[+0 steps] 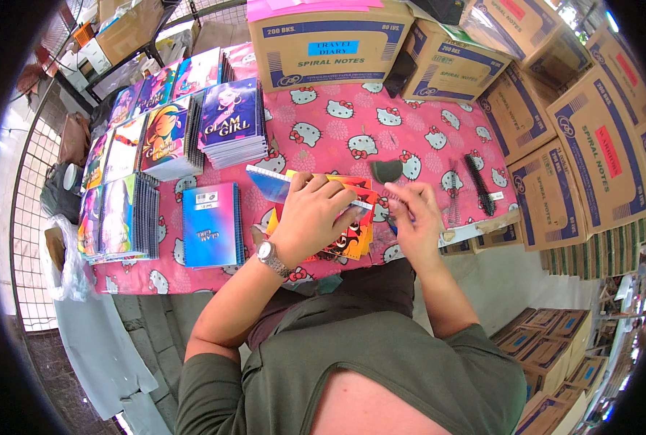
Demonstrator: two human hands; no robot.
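My left hand (pixel 316 210), with a watch on its wrist, grips a blue-covered notebook (pixel 268 186) tilted up on its edge, its white hole-edge strip facing up. Beneath that hand lie loose yellow, orange and red printed covers (pixel 352 246), partly hidden by it. Just past the notebook's right end is my right hand (pixel 417 217), its thumb and fingers drawn together in a pinch. Whatever those fingertips hold, if anything, is too small to make out. Left of my left hand, a blue and pink spiral notebook (pixel 213 225) lies flat with a white label at its top.
Stacks of spiral notebooks (pixel 232 123) fill the table's left side. A dark green piece (pixel 387 171) and black spiral coils (pixel 479 185) lie on the pink patterned cloth (pixel 316 156). Cardboard boxes (pixel 330 51) stand at the back, with more boxes (pixel 591 159) piled at the right.
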